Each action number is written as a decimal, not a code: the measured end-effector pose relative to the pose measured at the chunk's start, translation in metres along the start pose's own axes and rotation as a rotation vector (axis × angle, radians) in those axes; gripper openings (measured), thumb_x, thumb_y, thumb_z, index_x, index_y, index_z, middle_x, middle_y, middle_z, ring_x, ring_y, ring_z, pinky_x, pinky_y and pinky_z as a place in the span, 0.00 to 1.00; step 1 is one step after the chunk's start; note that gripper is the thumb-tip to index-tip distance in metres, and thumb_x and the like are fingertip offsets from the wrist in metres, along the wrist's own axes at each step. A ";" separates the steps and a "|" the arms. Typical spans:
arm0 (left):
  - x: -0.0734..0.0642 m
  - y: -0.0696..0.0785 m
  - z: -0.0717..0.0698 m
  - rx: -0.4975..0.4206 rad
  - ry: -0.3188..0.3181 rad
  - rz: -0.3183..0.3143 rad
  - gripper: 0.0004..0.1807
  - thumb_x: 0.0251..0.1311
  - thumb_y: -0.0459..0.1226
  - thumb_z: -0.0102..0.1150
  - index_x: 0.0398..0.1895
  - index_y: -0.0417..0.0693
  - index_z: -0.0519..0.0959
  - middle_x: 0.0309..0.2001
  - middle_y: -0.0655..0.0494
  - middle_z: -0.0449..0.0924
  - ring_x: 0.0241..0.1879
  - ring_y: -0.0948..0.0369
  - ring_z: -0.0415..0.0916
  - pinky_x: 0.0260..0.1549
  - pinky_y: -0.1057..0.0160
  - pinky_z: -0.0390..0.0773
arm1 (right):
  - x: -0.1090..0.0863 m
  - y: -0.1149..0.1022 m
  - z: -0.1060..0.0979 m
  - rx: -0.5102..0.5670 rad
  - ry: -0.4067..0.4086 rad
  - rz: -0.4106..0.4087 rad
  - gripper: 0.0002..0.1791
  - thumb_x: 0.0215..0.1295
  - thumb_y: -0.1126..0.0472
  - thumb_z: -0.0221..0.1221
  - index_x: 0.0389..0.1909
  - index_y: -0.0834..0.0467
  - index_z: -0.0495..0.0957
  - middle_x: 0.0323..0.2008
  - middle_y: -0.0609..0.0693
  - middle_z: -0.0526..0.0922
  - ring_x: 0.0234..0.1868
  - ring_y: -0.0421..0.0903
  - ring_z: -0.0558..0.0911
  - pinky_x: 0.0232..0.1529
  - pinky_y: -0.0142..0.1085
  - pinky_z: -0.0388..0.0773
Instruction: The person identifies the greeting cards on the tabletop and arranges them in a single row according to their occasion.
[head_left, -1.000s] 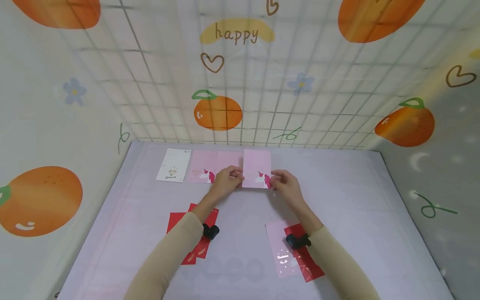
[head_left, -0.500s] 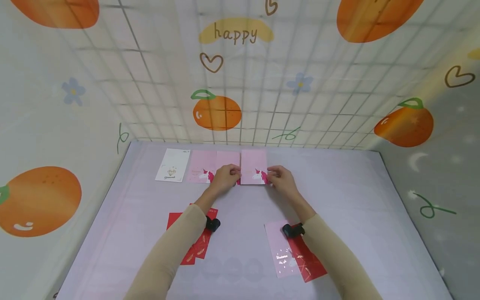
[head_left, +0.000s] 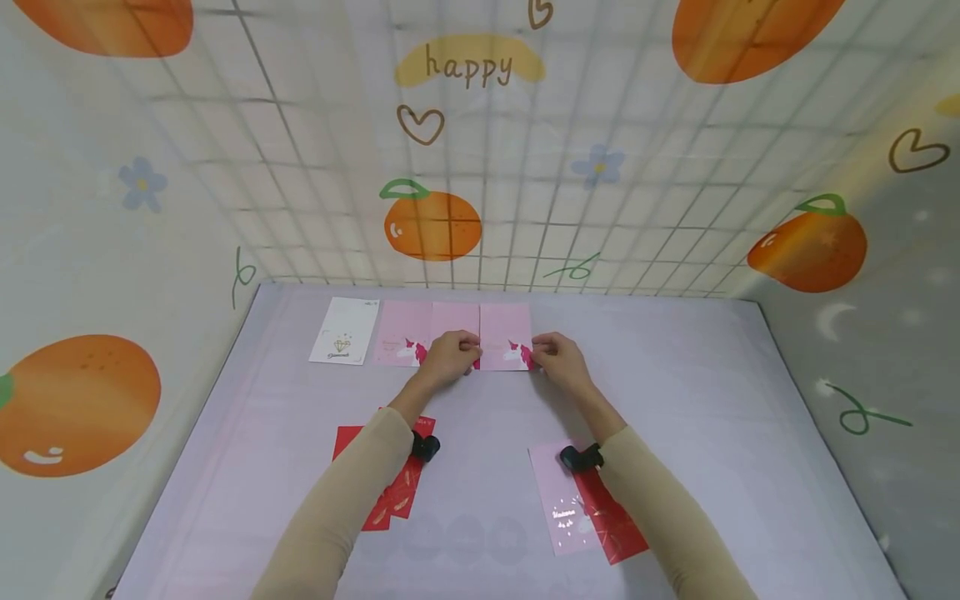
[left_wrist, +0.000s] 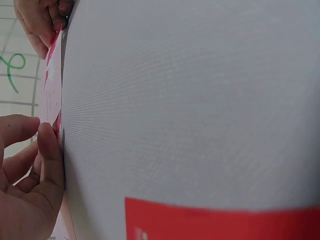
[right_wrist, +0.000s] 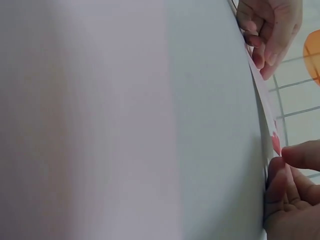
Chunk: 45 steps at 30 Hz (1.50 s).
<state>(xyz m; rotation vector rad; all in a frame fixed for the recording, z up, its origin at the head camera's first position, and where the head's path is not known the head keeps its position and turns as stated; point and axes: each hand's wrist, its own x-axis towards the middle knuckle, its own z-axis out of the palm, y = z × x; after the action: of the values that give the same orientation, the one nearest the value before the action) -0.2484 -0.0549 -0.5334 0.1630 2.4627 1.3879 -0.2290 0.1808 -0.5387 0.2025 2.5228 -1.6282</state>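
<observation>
A pink card point(head_left: 504, 327) with a unicorn printed at its lower right lies at the right end of a row near the back of the table. My left hand point(head_left: 448, 355) pinches its left edge between thumb and fingers. On the opposite side my right hand point(head_left: 564, 362) pinches the right edge, beside the unicorn's magenta mane. Both wrist views show the card point(right_wrist: 267, 102) low over the table surface, stretched between the two hands. Just left of it are two more pink unicorn cards point(head_left: 403, 325), one partly hidden by my left hand.
A white card with a gold diamond point(head_left: 346, 331) ends the row at left. Red packets point(head_left: 408, 490) overlap under my left forearm. Near my right forearm lie a pink card marked Unicorn point(head_left: 551, 487) and a red packet point(head_left: 617, 527). A printed curtain point(head_left: 517, 175) rises behind the table.
The pink card in both hands has come down and slightly left, settling level with the row. My right hand has followed it left; my left hand has barely moved.
</observation>
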 end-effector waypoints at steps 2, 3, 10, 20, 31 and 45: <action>0.000 0.000 0.000 0.000 -0.005 0.005 0.16 0.69 0.39 0.60 0.56 0.42 0.79 0.39 0.53 0.82 0.29 0.58 0.80 0.33 0.63 0.80 | 0.000 0.001 0.001 -0.008 0.006 0.003 0.13 0.70 0.65 0.58 0.53 0.63 0.78 0.40 0.56 0.81 0.37 0.50 0.79 0.36 0.33 0.79; 0.000 -0.001 0.000 0.003 -0.006 0.006 0.17 0.69 0.39 0.61 0.57 0.42 0.79 0.38 0.53 0.82 0.29 0.58 0.80 0.33 0.62 0.79 | 0.000 0.001 0.001 -0.009 0.008 0.005 0.13 0.70 0.64 0.59 0.53 0.63 0.78 0.40 0.56 0.81 0.37 0.50 0.79 0.36 0.33 0.79; -0.002 0.000 0.004 0.088 0.020 0.029 0.19 0.68 0.41 0.62 0.59 0.43 0.78 0.43 0.54 0.82 0.38 0.57 0.79 0.40 0.61 0.81 | 0.001 0.002 0.001 -0.024 0.010 0.021 0.14 0.70 0.62 0.59 0.53 0.62 0.78 0.42 0.56 0.81 0.38 0.50 0.79 0.39 0.35 0.80; -0.001 -0.003 0.008 0.130 0.048 0.063 0.21 0.66 0.40 0.64 0.60 0.44 0.78 0.42 0.55 0.81 0.40 0.57 0.77 0.43 0.61 0.81 | 0.002 0.002 0.000 -0.055 0.005 0.005 0.14 0.71 0.62 0.58 0.54 0.63 0.78 0.41 0.56 0.82 0.37 0.50 0.80 0.38 0.35 0.79; -0.002 -0.003 0.009 0.148 0.049 0.087 0.23 0.66 0.40 0.65 0.62 0.43 0.77 0.42 0.55 0.81 0.40 0.58 0.77 0.42 0.63 0.81 | 0.004 0.005 0.001 -0.067 0.011 -0.012 0.14 0.70 0.61 0.59 0.53 0.63 0.78 0.40 0.56 0.82 0.36 0.49 0.80 0.36 0.35 0.79; -0.004 -0.004 0.010 0.163 0.062 0.095 0.23 0.65 0.39 0.65 0.61 0.43 0.77 0.41 0.55 0.81 0.39 0.58 0.78 0.40 0.63 0.81 | 0.002 0.004 0.002 -0.049 0.020 -0.022 0.13 0.69 0.63 0.59 0.52 0.64 0.79 0.39 0.56 0.83 0.35 0.48 0.80 0.34 0.34 0.77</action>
<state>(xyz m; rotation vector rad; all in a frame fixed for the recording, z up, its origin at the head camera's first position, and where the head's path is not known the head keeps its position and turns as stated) -0.2415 -0.0501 -0.5407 0.2812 2.6510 1.2449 -0.2303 0.1804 -0.5437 0.1880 2.5858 -1.5782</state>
